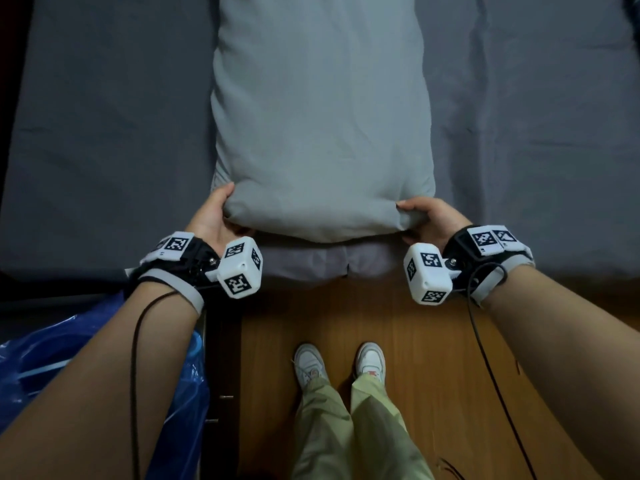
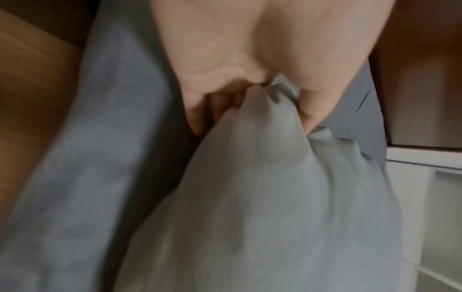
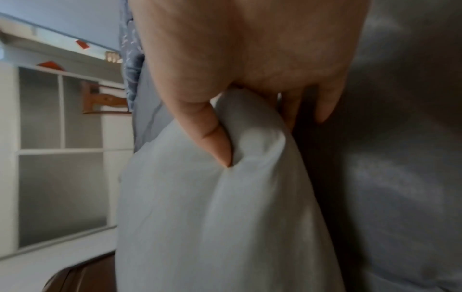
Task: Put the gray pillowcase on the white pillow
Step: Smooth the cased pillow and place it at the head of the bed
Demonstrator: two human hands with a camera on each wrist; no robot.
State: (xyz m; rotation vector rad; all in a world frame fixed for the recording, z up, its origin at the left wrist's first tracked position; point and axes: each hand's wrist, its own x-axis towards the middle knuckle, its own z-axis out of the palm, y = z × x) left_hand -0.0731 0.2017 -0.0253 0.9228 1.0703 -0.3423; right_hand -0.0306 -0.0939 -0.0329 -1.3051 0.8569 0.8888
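Note:
The pillow lies lengthwise on the bed, covered by the light gray pillowcase point(image 1: 322, 116); no white pillow surface is plainly in sight. My left hand point(image 1: 221, 216) grips its near left corner, thumb on top and fingers underneath. My right hand point(image 1: 419, 216) grips the near right corner the same way. In the left wrist view, the left hand point(image 2: 252, 118) bunches the pillowcase point(image 2: 262, 197) between thumb and fingers. The right wrist view has the right hand point(image 3: 272, 136) pinching a fold of the pillowcase point(image 3: 212, 217). A paler fabric flap point(image 1: 329, 263) hangs below the pillow's near end.
A dark gray sheet point(image 1: 104, 133) covers the bed on both sides of the pillow. I stand on a wooden floor point(image 1: 433, 358) in white shoes point(image 1: 308, 362). A blue plastic bag point(image 1: 52, 358) sits at the lower left. White panelled cabinets point(image 3: 50, 158) stand beyond the bed.

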